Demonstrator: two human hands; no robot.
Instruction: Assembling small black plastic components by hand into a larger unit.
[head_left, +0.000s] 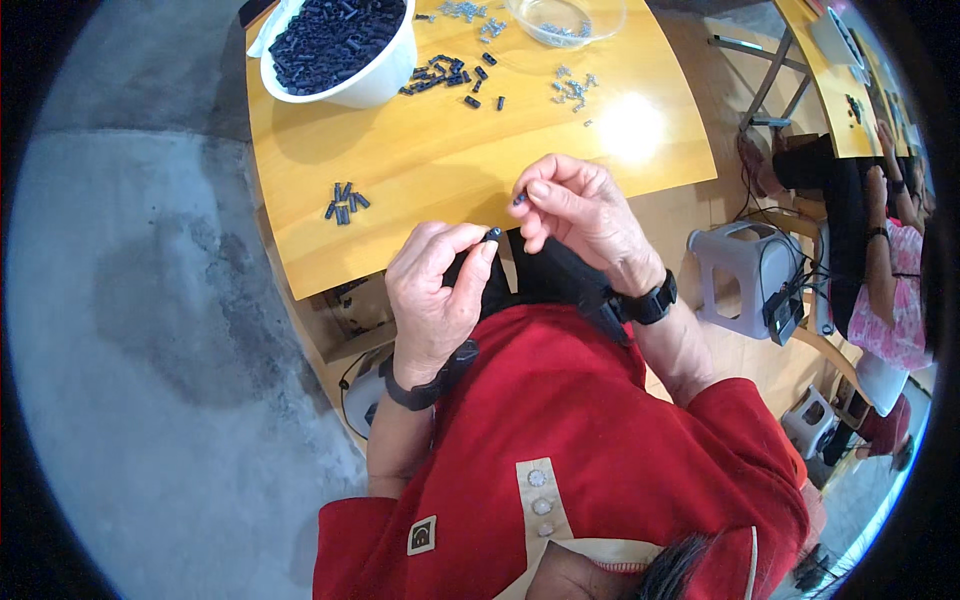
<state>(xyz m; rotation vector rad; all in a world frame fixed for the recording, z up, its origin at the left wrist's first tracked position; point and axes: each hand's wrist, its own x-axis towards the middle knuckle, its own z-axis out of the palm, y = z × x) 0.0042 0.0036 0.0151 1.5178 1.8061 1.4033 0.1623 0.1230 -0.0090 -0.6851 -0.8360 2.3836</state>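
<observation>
Between L hand point(432, 290) & R hand point(580, 212) fingers, tiny dark parts point(493, 234), shape unclear.

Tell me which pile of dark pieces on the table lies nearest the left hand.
The small cluster near the table's front edge; the other loose dark pieces lie beside the white bowl.

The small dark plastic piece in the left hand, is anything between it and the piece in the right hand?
Nothing visible. The small dark plastic piece pinched in the left hand faces the small bluish piece in the right hand across an open gap above the wooden table edge.
</observation>
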